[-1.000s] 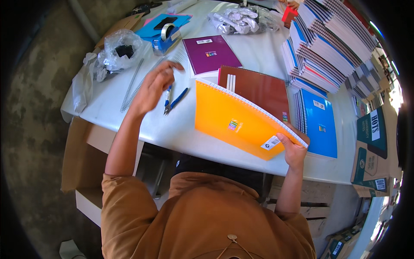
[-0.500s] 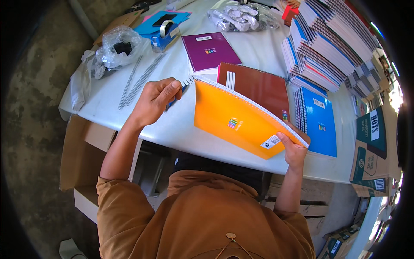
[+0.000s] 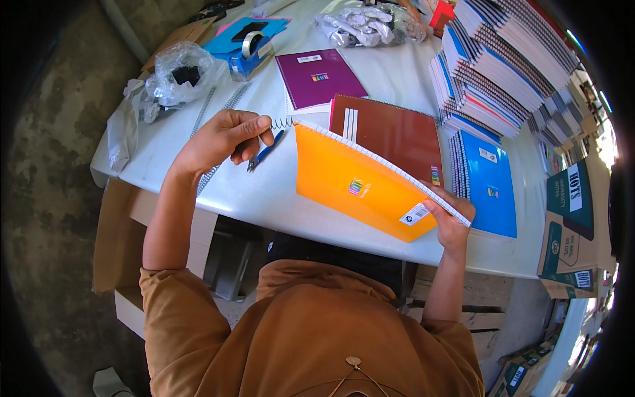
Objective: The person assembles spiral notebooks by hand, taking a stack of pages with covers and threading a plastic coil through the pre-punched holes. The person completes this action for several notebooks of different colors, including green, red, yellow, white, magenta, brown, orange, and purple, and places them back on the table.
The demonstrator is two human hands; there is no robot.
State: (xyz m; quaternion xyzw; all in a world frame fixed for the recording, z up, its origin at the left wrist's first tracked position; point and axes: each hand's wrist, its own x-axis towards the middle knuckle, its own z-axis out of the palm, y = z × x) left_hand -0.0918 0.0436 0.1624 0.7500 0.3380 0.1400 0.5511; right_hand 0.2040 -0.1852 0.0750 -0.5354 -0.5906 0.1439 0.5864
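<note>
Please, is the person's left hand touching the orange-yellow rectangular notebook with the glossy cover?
Apart. The head view shows a gap between the left hand and the orange-yellow notebook, with a thin dark coiled wire spanning it.

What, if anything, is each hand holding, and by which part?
Right hand: the orange notebook, by its right end. Left hand: a wire coil, pinched at its left end.

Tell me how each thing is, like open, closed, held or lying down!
Orange notebook: closed, tilted, held in the right hand
Wire coil: stretched between the left hand and the orange notebook's corner
Purple notebook: closed, lying flat
Blue notebook: closed, lying flat
Tape dispenser: tape roll loaded
Cardboard box: open
</note>
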